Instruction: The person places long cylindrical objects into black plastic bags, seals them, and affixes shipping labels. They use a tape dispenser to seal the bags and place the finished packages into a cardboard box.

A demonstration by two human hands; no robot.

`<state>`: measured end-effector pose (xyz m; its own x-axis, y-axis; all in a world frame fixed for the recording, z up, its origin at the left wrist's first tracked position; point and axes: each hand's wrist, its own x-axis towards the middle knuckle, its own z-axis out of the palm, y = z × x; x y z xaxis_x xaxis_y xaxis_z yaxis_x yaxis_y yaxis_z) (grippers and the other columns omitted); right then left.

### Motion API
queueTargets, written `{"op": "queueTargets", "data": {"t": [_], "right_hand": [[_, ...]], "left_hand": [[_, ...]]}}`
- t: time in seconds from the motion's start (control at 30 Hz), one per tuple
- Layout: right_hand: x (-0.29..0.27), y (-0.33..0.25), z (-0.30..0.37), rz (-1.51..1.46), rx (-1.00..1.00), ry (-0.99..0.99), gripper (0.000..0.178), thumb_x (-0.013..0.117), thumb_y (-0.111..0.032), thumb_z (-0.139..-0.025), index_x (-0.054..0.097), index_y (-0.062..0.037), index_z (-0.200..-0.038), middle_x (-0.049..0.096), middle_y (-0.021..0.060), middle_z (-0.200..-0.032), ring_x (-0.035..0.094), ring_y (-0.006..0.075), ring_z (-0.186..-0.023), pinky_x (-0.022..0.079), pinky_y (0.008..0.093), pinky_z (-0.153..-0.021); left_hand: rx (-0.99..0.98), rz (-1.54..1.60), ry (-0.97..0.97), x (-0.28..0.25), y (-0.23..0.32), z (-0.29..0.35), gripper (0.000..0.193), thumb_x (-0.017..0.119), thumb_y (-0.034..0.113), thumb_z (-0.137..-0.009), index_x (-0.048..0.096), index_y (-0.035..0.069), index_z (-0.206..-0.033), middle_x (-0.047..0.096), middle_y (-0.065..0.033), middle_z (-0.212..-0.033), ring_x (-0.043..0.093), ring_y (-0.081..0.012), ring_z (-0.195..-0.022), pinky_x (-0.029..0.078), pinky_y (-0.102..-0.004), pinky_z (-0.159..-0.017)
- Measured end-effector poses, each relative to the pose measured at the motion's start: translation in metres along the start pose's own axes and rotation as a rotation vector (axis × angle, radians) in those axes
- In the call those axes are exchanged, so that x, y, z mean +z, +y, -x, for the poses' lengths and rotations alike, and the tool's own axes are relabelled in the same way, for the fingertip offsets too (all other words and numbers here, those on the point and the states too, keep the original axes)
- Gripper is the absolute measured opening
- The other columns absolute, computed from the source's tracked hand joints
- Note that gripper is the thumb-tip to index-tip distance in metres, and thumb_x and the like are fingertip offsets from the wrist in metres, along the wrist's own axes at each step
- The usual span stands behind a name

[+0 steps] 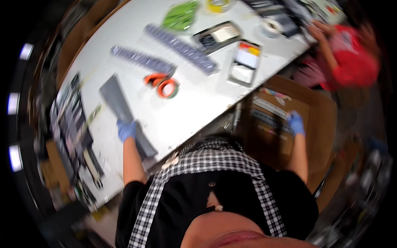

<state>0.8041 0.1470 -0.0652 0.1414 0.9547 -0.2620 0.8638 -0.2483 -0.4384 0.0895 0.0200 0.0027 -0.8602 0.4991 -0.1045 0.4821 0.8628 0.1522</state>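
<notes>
My left hand [126,130], in a blue glove, is on the white table's left part. Its fingers close on the edge of a long, flat grey strip [117,99], which lies across the table toward the near edge. At the right, my right hand [295,123], also gloved in blue, reaches over an open cardboard box [322,113]. Beside its fingers are a pale strip [269,106] and a dark grey strip [266,119] inside the box. Blur hides whether those fingers hold either one.
On the table [186,111] lie an orange tape dispenser [167,88], two long clear packs [182,47], a green bag [180,16], two small trays [245,64] and tape rolls [271,28]. Grey pieces [70,120] pile up left. A person in red [355,58] works at the far right.
</notes>
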Motion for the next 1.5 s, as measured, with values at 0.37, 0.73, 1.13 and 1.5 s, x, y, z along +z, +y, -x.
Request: {"op": "queueTargets", "data": {"t": [0.37,0.73,1.13,1.5], "right_hand": [[0.041,-0.279,0.103,-0.322,-0.549,-1.06,0.026,0.068,-0.019,-0.087,0.068,-0.0035,-0.108,0.069,0.0052,-0.093,0.062,0.0124,-0.084,0.05,0.0255,-0.076],[0.145,-0.444,0.201,-0.33,-0.95,-0.778,0.027,0.07,-0.011,-0.082,0.067,-0.0062,-0.108,0.063,0.0087,-0.084,0.061,0.0182,-0.08,0.05,0.0282,-0.078],[0.272,-0.513,0.316,0.123,-1.26,-0.174,0.064,0.08,-0.022,-0.071,0.056,-0.0111,-0.13,0.031,0.0254,-0.145,0.03,0.0455,-0.134,0.03,0.0538,-0.109],[0.278,-0.513,0.323,0.165,-1.218,-0.159,0.063,0.078,-0.019,-0.07,0.058,-0.0145,-0.129,0.028,0.0236,-0.147,0.025,0.0474,-0.135,0.029,0.0557,-0.109]], "left_hand": [[-0.077,0.271,-0.054,-0.007,-0.106,0.116,0.112,0.084,0.037,-0.066,0.02,-0.008,-0.147,0.047,-0.0308,-0.133,0.05,-0.0404,-0.123,0.041,-0.0408,-0.106],[0.187,0.341,-0.24,-0.018,-0.173,0.139,0.071,0.071,0.036,-0.079,0.047,-0.003,-0.133,0.057,-0.0253,-0.12,0.051,-0.0395,-0.117,0.043,-0.0439,-0.1],[0.02,0.466,0.407,0.015,-0.392,-0.003,0.036,0.085,0.016,-0.066,0.073,0.004,-0.098,0.064,-0.0119,-0.094,0.061,-0.0245,-0.086,0.051,-0.033,-0.08],[-0.125,0.651,0.415,0.027,-0.389,-0.01,0.016,0.078,0.014,-0.076,0.074,0.002,-0.086,0.065,-0.0113,-0.09,0.062,-0.025,-0.084,0.049,-0.0335,-0.079]]}}
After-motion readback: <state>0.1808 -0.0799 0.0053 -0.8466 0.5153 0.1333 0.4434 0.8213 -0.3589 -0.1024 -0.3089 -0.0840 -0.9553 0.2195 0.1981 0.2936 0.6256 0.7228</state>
